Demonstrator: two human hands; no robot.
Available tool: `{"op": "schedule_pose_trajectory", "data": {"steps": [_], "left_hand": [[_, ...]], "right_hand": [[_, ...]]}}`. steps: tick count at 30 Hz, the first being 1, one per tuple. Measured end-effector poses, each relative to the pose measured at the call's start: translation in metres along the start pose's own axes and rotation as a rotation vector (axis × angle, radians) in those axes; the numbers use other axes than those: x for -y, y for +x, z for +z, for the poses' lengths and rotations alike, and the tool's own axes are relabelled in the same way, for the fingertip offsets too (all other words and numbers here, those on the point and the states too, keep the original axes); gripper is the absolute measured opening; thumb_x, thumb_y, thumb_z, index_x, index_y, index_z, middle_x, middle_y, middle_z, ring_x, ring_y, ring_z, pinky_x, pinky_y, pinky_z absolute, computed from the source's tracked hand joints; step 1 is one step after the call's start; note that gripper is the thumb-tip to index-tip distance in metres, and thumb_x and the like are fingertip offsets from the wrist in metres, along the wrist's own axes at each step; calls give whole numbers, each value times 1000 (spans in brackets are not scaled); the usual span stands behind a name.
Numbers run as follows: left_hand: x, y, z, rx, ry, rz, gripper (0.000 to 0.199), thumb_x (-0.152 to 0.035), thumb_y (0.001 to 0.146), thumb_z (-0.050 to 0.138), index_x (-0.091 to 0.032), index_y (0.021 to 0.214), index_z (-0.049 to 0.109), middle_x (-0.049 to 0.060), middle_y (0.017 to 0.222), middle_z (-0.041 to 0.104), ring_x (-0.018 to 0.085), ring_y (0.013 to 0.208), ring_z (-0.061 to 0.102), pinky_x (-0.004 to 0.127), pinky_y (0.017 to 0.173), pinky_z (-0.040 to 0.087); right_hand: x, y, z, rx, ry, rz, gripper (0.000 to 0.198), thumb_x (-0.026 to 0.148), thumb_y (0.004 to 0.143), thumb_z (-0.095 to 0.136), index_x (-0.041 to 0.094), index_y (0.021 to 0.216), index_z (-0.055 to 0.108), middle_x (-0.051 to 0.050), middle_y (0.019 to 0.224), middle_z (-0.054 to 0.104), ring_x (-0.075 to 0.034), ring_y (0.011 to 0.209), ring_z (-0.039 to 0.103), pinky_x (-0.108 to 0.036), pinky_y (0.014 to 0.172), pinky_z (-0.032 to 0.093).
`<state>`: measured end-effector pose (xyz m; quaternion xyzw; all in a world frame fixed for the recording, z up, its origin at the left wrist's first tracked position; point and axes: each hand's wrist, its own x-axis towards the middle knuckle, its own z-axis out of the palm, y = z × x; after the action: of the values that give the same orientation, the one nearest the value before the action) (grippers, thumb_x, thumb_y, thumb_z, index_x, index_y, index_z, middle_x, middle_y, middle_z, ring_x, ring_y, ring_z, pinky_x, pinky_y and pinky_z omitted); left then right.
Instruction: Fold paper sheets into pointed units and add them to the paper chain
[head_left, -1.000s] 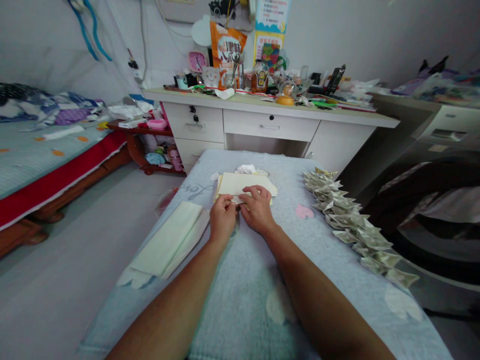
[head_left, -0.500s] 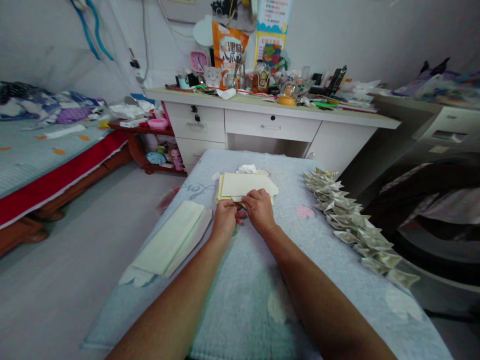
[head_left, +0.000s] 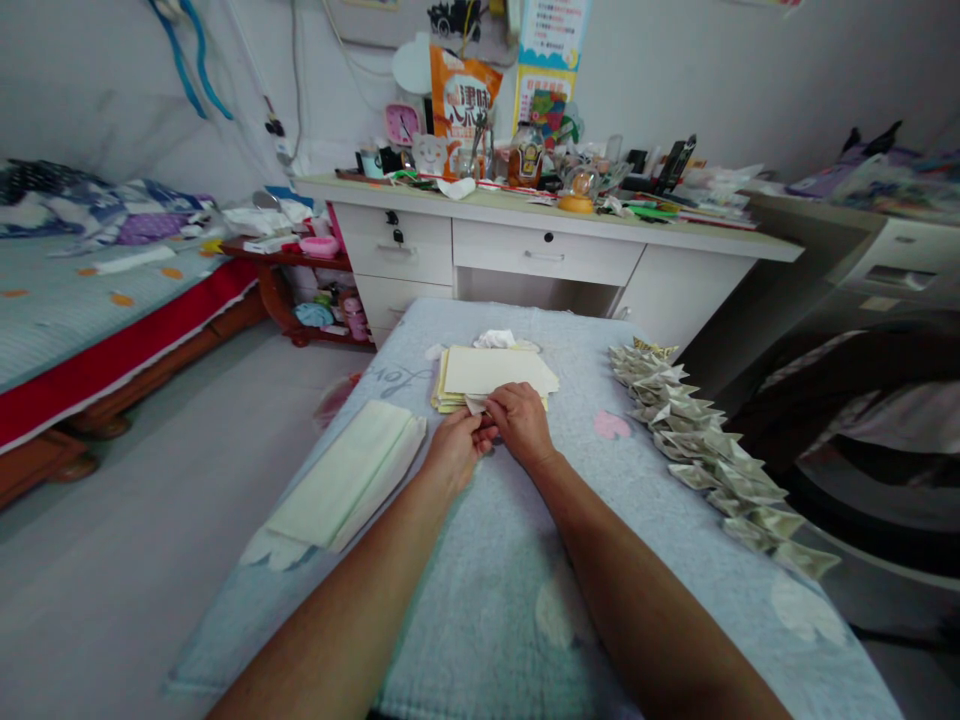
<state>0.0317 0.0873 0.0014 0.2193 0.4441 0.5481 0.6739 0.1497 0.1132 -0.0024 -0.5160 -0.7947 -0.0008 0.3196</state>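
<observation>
My left hand [head_left: 454, 446] and my right hand [head_left: 520, 420] meet just in front of a stack of cream paper sheets [head_left: 495, 370]. Between their fingertips is a small folded piece of paper [head_left: 475, 403], mostly hidden by the fingers. Both hands are closed on it. To the left lies a pile of pale green-white paper [head_left: 345, 475], slanted across the cloth. On the right side, a long row of folded paper pieces [head_left: 694, 440] with pointed tips runs toward me. Crumpled white paper [head_left: 495, 339] sits behind the stack.
A light blue cloth [head_left: 480, 640] covers the work surface. Beyond it stands a white desk [head_left: 547, 250] crowded with a jar, a clock and an orange bag. A bed [head_left: 112, 300] is at the left, a washing machine [head_left: 862, 300] at the right.
My left hand has shifted slightly right and turned, its fingers now closer to my right hand. A light tip of the folded paper now shows above the fingers.
</observation>
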Motion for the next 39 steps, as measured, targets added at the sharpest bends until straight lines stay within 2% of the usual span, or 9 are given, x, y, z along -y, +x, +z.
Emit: {"op": "schedule_pose_trajectory", "data": {"steps": [7,11,18,24,31,35,39], "left_hand": [[-1,-1,1,18,-36,-19,5,-10,80,57,-13,82,60,2,65,61,7,50,57,13,41,37],[-1,3,2,0,-60,-41,8,-11,87,50,-12,83,57,2,63,60,7,50,57,13,41,38],[0,12,5,-12,-38,-70,13,-8,87,49,-11,76,56,0,55,55,7,44,55,13,38,37],[-2,10,8,-14,-7,-37,15,-9,87,50,-11,74,57,0,55,56,6,43,53,13,39,36],[-3,11,9,-36,32,14,15,-12,88,50,-12,73,55,-1,56,57,6,44,54,14,40,38],[-3,10,10,-35,84,38,13,-15,86,53,-12,73,54,-1,55,57,7,43,54,14,40,37],[-1,11,7,-40,175,91,16,-18,86,51,-13,72,54,0,58,60,6,42,52,14,38,34]], "right_hand": [[-3,0,4,-38,40,102,19,19,90,50,19,88,68,-5,89,69,-19,87,55,-29,82,39],[-4,0,4,-77,142,167,16,16,86,51,20,83,66,-4,82,67,-18,80,57,-28,78,41],[-1,0,-1,-135,376,206,9,22,85,48,20,80,55,1,75,61,-15,73,56,-25,70,42],[0,2,-5,-151,393,245,9,26,86,45,21,85,52,1,73,60,-15,67,56,-24,65,41],[1,5,-12,-134,395,215,23,24,89,43,21,104,60,-3,88,69,-18,80,63,-26,75,45],[3,9,-24,-219,472,144,22,27,89,44,20,94,65,-4,88,69,-19,83,62,-27,78,45],[5,13,-38,-278,568,149,20,28,88,45,19,90,64,-3,85,66,-18,81,60,-28,78,45]]}}
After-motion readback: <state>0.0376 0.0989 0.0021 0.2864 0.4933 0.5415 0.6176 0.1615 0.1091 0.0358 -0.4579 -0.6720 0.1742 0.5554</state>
